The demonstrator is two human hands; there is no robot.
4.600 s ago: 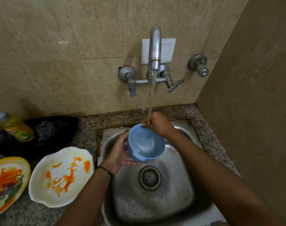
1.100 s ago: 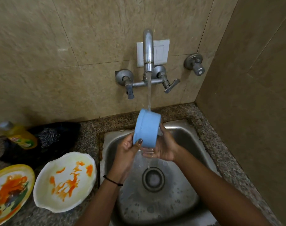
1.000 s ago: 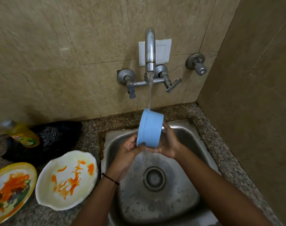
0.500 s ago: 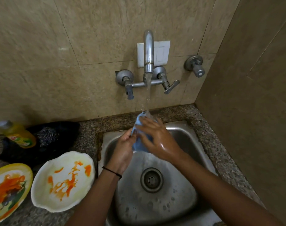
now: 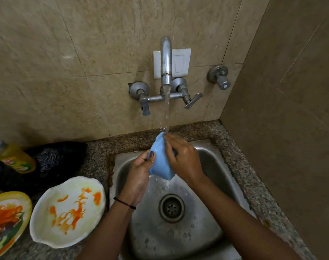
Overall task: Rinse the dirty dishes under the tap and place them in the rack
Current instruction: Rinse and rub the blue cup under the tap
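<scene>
A blue bowl (image 5: 158,162) is tilted on its side over the steel sink (image 5: 214,184), right under the running tap (image 5: 166,59). My left hand (image 5: 139,173) grips its left rim, thumb on the outside. My right hand (image 5: 182,159) lies over the bowl's right side with the fingers wrapped on it, in the stream of water. A white plate (image 5: 47,212) smeared with orange sauce sits on the counter left of the sink. A yellow-rimmed plate (image 5: 26,203) with orange stains lies at the far left edge. No rack is in view.
A yellow dish-soap bottle (image 5: 15,158) lies on a black cloth (image 5: 66,166) with a steel scrubber (image 5: 51,158) at the back left. The granite counter (image 5: 253,184) frames the sink. Tiled walls close off the back and right. A second valve (image 5: 219,76) sticks out right of the tap.
Over the last second the bowl turned in my hands and dropped a little. My right hand came from behind the bowl to lie over its front. Earlier the bowl faced upward, filling with water.
</scene>
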